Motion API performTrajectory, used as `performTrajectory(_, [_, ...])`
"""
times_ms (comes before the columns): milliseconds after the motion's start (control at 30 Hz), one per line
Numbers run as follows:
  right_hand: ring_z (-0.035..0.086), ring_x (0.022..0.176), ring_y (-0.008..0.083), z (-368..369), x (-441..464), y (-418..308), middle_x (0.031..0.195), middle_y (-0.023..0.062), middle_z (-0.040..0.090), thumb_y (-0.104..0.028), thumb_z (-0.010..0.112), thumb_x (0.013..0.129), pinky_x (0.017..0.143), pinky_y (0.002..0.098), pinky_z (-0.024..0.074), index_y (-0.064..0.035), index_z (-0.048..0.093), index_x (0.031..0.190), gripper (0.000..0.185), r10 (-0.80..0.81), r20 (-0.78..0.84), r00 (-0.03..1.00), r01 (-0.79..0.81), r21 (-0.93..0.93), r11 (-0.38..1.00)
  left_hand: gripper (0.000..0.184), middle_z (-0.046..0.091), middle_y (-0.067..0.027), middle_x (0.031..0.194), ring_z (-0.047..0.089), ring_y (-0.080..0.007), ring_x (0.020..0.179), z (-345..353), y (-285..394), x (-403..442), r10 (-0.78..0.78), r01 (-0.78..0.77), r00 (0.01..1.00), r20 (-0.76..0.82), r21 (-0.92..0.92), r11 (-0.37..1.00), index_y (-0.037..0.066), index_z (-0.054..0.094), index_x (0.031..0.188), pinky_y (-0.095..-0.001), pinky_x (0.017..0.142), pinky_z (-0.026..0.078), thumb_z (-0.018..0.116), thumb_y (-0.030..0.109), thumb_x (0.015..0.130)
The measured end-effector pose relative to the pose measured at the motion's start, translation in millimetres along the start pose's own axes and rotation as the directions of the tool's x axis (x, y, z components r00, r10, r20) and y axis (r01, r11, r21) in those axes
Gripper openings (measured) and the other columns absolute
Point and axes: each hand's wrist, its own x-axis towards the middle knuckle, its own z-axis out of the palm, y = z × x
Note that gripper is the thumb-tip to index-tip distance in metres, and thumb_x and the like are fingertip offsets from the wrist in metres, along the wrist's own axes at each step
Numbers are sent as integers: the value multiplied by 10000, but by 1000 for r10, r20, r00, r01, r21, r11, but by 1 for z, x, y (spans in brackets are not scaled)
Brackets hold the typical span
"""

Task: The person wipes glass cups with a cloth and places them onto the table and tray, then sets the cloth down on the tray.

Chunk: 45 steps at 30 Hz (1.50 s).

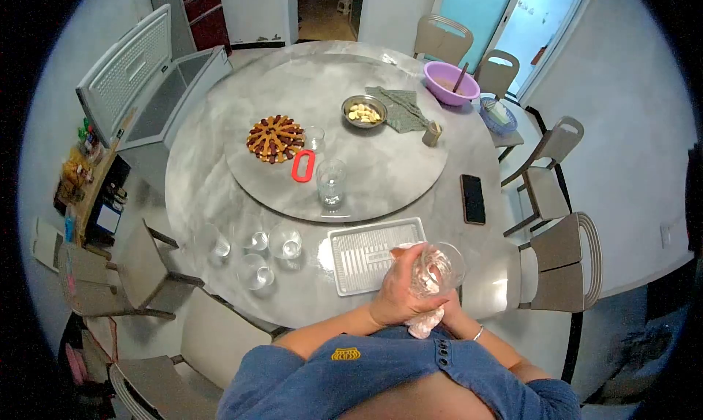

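Observation:
My left hand [401, 290] is wrapped round a drinking glass [455, 265], its mouth tilted up and to the right. A pink-and-white cloth [425, 323] is bunched against the glass and hangs below it; part of it seems to show through the glass wall. Behind the cloth, my right hand [449, 310] is closed on it, with most of its fingers hidden. Just left of and beyond my hands lies a white slatted drain tray [351, 262]. Several more glasses [258, 273] stand farther left on the marble-patterned table [198, 156].
On the turntable [395, 171] are a glass jug [331, 186], a small glass [313, 138], a red ring-shaped handle [303, 166], a woven trivet [275, 139], a metal bowl [364, 112] and a grey cloth [399, 109]. A phone [473, 199] lies right. Chairs [564, 262] surround the table.

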Motion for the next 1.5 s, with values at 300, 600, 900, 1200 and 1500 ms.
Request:
performTrajectory(300, [531,854,181,-3,9,-48,910,115,576,-327,414,853,734,300,413,40,520,983,403,-99,-205,974,-34,-562,826,840,383,-133,1175,413,-224,1074,-1,-9,0,-131,126,991,-34,-122,985,30,209,1241,-326,886,369,731,118,589])
performTrajectory(600, [495,886,144,-23,10,-49,1026,89,514,-374,392,858,752,268,408,36,433,1093,475,4,-98,995,-41,-385,922,740,394,-161,1168,382,-290,1109,-4,-36,4,-188,189,982,-16,22,982,62,301,1207,-348,925,317,701,134,588])
performTrajectory(900, [494,847,129,-35,46,-14,959,67,530,-236,529,801,735,267,411,9,457,1068,370,24,-149,989,-71,-323,944,695,353,-167,1198,331,-338,1121,12,-88,15,-159,150,987,9,280,948,46,322,1185,-368,941,283,646,57,570])
performTrajectory(1200, [540,795,207,-55,86,-5,858,136,575,-255,547,745,718,315,416,10,493,1015,381,-123,-235,964,-31,-561,827,692,367,-169,1186,345,-335,1102,29,-120,36,-243,266,963,-114,280,922,49,307,1209,-373,935,287,624,44,593])
performTrajectory(1500, [533,811,183,-45,142,-27,903,124,572,-261,546,753,706,309,420,22,501,1009,383,-183,-182,966,78,-470,879,683,403,-187,1141,384,-343,1067,2,-114,85,-140,226,957,-255,344,912,38,309,1199,-372,896,325,628,48,596])
